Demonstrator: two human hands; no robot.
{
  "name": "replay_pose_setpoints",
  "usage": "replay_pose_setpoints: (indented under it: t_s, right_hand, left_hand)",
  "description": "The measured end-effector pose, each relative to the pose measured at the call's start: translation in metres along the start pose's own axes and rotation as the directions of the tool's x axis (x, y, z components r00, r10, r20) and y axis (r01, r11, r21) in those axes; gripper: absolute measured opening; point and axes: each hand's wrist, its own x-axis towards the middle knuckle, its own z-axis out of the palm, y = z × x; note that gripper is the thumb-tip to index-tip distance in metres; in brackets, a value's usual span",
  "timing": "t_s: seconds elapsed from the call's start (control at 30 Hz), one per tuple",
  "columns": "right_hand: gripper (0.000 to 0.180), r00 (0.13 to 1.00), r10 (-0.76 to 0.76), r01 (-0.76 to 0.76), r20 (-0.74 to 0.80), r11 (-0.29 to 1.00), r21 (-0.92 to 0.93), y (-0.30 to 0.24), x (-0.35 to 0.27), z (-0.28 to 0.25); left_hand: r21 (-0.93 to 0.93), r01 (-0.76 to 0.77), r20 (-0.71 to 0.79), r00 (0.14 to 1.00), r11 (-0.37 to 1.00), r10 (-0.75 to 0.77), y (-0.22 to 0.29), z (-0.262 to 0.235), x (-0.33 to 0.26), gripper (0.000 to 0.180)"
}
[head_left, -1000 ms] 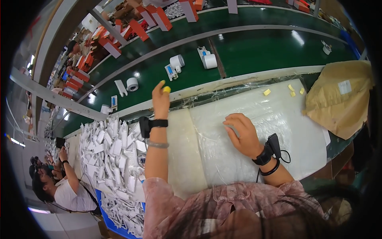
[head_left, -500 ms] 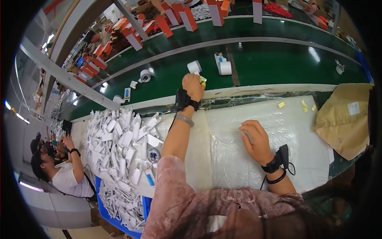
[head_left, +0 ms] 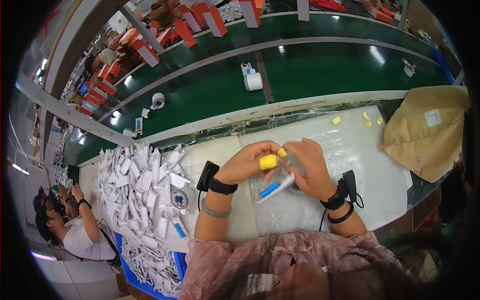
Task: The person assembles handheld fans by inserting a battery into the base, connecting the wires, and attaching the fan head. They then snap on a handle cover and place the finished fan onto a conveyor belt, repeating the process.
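Note:
My two hands meet above the plastic-covered table (head_left: 340, 210). My right hand (head_left: 314, 170) is closed round a white plastic piece with a blue cylinder-like insert (head_left: 270, 189), tilted and partly blurred; its far end is hidden by the hand. Close against it, my left hand (head_left: 245, 164) has its fingers curled together, with yellow wrapping (head_left: 268, 162) on the thumb and a finger. What these left fingers pinch cannot be made out. Left of my arm, a white round unit (head_left: 182, 198) and another white piece with a blue insert (head_left: 178, 227) lie beside a heap of white plastic parts (head_left: 131, 175).
A green conveyor belt (head_left: 210, 95) runs beyond the table, carrying a white cylinder with a bracket (head_left: 253, 81) and several smaller units. Brown paper (head_left: 425, 135) and yellow scraps (head_left: 336, 120) lie at right. A blue crate (head_left: 131, 270) of white parts stands lower left.
My left hand has come back from the belt to my right hand, and the white cylinder it reached is gone from there. My right hand, empty before, now holds a white piece with a blue insert.

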Motion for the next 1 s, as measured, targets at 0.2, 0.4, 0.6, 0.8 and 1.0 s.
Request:
replay_pose_setpoints:
  t_s: [0.2, 0.4, 0.6, 0.8, 1.0]
  right_hand:
    - [0.019, 0.925, 0.208, -0.330, 0.319, 0.855, 0.400, 0.003, -0.013, 0.011]
    - [0.016, 0.865, 0.429, -0.490, 0.262, 0.602, 0.631, 0.009, -0.017, 0.018]
    - [0.017, 0.810, 0.471, -0.532, 0.349, 0.340, 0.775, 0.016, -0.012, 0.009]
    - [0.021, 0.790, 0.240, -0.613, 0.564, 0.313, 0.726, 0.007, -0.006, -0.011]
    - [0.017, 0.819, 0.199, -0.513, 0.539, 0.675, 0.530, -0.004, -0.005, -0.008]
  left_hand:
    - [-0.091, -0.182, -0.133, 0.977, 0.979, 0.169, -0.024, -0.005, -0.007, 0.046]
    - [0.688, -0.131, -0.050, 0.972, 0.713, 0.228, -0.030, 0.003, -0.008, 0.070]
    - [0.552, -0.181, -0.173, 0.930, 0.814, 0.324, -0.050, 0.019, 0.008, 0.065]
    - [-0.112, -0.275, -0.268, 0.934, 0.955, 0.238, -0.041, 0.010, 0.001, 0.050]
    - [-0.010, -0.214, -0.257, 0.945, 0.977, 0.204, -0.018, 0.019, -0.014, 0.036]
